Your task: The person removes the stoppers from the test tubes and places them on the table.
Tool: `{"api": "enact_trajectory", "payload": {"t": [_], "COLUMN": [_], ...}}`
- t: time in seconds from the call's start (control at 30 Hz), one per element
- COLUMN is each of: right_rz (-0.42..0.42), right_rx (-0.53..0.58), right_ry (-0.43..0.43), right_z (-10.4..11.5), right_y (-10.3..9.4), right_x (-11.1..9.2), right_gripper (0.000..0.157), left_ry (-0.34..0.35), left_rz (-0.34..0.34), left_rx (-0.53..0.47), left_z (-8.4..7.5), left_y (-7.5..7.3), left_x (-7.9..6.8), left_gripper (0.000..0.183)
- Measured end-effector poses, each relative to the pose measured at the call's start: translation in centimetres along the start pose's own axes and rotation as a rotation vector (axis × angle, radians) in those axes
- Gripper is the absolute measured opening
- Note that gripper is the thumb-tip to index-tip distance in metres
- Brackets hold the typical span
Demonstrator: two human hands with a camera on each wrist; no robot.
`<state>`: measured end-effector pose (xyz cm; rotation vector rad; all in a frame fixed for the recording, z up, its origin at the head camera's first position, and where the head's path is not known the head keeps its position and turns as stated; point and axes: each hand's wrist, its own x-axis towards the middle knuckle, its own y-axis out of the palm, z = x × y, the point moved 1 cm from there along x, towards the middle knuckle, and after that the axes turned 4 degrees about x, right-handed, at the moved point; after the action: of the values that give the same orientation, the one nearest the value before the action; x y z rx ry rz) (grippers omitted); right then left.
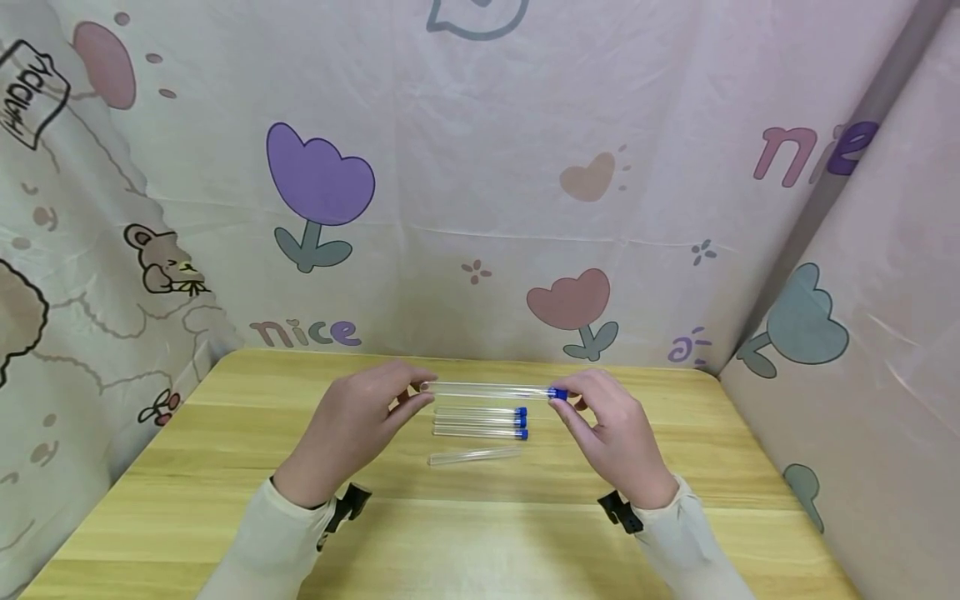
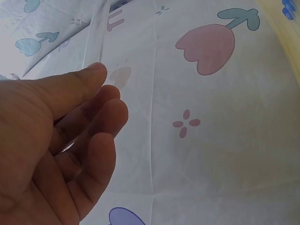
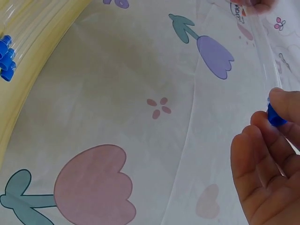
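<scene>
A clear tube (image 1: 487, 389) with a blue cap (image 1: 558, 393) is held level above the tabletop (image 1: 225, 467), toward its far edge and about midway between the left and right edges. The tube's plain end is pinched between the thumb and fingertips of the left hand (image 1: 360, 425); in the left wrist view those fingers (image 2: 101, 140) are seen lightly curled toward the thumb, with the tube itself barely discernible against the cloth. The capped end is gripped by the right hand (image 1: 611, 429), whose fingertips are closed around the blue cap, as is also shown in the right wrist view (image 3: 275, 116).

Beneath the held tube, three more tubes are laid on the tabletop, parallel to its far edge. Two capped tubes (image 1: 480, 422) are placed just beside each other, their blue caps pointing toward the right edge. An uncapped tube (image 1: 474, 456) is set a little nearer the front edge, apart from the pair and slightly tilted.

The tabletop is enclosed at the back and both sides by a patterned cloth (image 1: 480, 208) printed with tulips, hearts and the word "nice". Pale sleeves (image 1: 262, 542) are worn on both forearms.
</scene>
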<state>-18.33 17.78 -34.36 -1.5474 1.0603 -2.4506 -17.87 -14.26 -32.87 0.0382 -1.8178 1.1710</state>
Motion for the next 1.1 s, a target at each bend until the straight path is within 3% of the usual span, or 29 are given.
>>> {"api": "enact_trajectory", "payload": {"t": [0.73, 1.1], "right_rz": [0.0, -0.009], "right_rx": [0.004, -0.004], "right_ry": [0.04, 0.021], "right_z": [0.0, 0.03], "right_y": [0.31, 0.43], "right_x": [-0.18, -0.23], "right_gripper": [0.014, 0.012], "left_ry": [0.028, 0.017], "left_rz": [-0.03, 0.022], "left_rx": [0.006, 0.037], "left_z": [-0.03, -0.26], "left_y": [0.03, -0.08], "left_x": [0.0, 0.06], "left_gripper": [0.019, 0.016]}}
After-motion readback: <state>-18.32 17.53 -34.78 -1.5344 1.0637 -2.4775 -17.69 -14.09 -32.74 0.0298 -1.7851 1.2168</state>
